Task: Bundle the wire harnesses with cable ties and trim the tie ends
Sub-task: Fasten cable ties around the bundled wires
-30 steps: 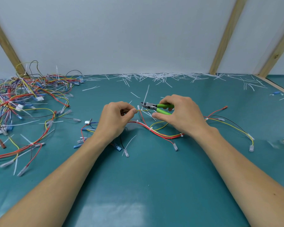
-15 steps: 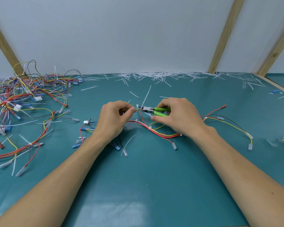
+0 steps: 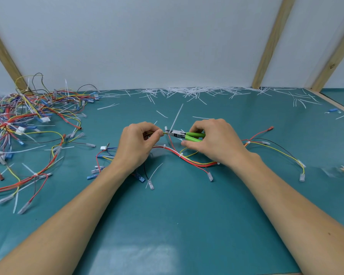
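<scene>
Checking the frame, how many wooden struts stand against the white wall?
3: left strut far left, middle strut right of centre, right strut far right. Others may be off-frame.

left hand point(image 3: 137, 144) pinching, right hand point(image 3: 214, 142) gripping

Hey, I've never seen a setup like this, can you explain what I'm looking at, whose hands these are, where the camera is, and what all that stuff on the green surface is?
This is no machine: a person works with bare hands, and the one camera sits on their head, looking forward and down.

The left hand pinches a thin bundle of wires from the wire harness lying on the teal table. The right hand grips green-handled cutters, whose tip sits at a white cable tie whose long tail sticks up and away, seemingly about to be trimmed.

At the left lies a pile of harnesses in red, yellow, blue and black. Along the back wall lie many white cut-off tie ends.
</scene>
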